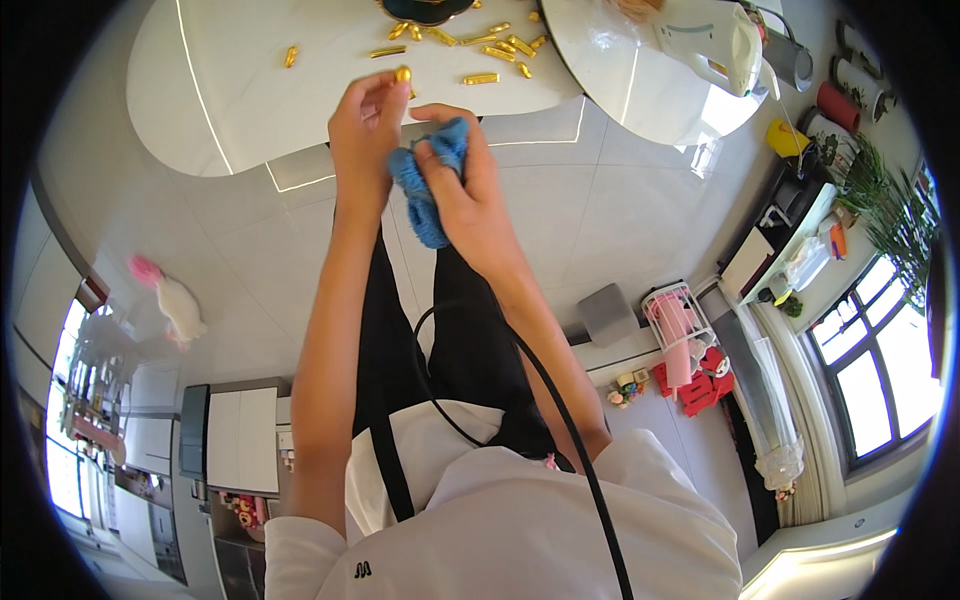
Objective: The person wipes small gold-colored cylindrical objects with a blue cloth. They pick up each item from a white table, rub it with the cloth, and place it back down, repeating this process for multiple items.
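My left hand is over the front edge of the white marble-look table and pinches a small gold-wrapped piece between thumb and finger. Bunched in my right hand is a blue cloth, held just in front of the table edge. Several more gold-wrapped pieces lie on the table beyond my hands, among them a long one and a lone one at the left. A dark dish stands at the far edge of view, partly cut off.
A round white table adjoins at the right, bearing a white appliance with a handle and clear plastic. A black cable runs across my front. On the floor stand a grey stool and a white and pink toy-like figure.
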A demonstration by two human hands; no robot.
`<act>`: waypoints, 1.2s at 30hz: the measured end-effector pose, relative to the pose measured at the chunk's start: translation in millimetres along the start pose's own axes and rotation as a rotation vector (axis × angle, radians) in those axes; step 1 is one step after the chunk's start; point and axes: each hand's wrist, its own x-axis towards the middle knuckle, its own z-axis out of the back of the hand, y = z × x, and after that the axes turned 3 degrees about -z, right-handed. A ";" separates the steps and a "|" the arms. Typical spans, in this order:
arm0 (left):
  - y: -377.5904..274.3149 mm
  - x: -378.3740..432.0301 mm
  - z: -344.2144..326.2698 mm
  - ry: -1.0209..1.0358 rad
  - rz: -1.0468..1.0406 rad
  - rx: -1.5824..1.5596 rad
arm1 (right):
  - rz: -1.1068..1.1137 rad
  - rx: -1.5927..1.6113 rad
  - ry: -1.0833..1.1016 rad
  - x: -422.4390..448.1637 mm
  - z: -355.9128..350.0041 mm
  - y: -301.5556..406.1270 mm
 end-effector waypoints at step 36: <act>105.8 125.5 -169.4 0.294 -0.673 1.650 | -0.301 -0.252 -0.439 -25.3 287.2 -229.5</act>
